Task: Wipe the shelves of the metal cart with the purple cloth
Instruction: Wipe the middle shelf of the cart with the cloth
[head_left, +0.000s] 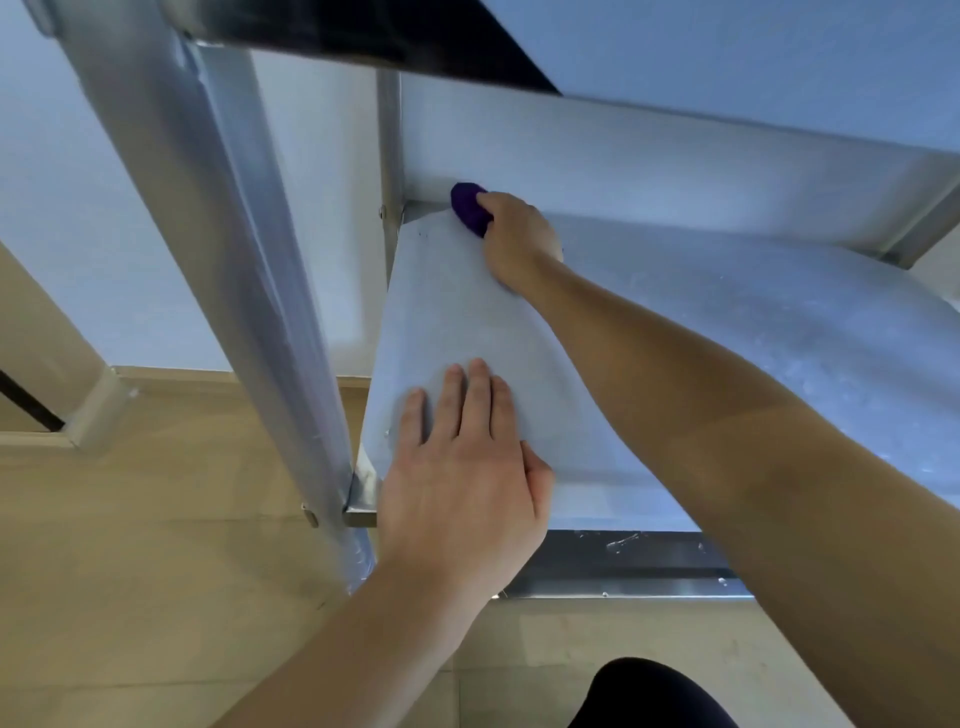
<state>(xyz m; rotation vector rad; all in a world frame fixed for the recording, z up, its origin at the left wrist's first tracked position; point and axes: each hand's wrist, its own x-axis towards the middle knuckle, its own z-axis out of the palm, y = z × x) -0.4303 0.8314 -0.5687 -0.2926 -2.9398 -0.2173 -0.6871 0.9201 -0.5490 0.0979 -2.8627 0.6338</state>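
Both hands are working on the shelf (727, 322). My right hand (519, 236) is gripping the cloth (467, 208) at its far-left corner; my left hand (462, 467) is lying open, flat at its near-left corner.

The shelf (727, 332) surface is bare to the right of both arms and offers free passage. The back wall (675, 171) closes the far edge. The rear post (388, 156) blocks the far left corner, where the right hand (519, 239) presses the cloth (467, 208). The front post (249, 260) obstructs the near left corner, beside the flat left hand (462, 467). An upper shelf (727, 47) limits clearance overhead.
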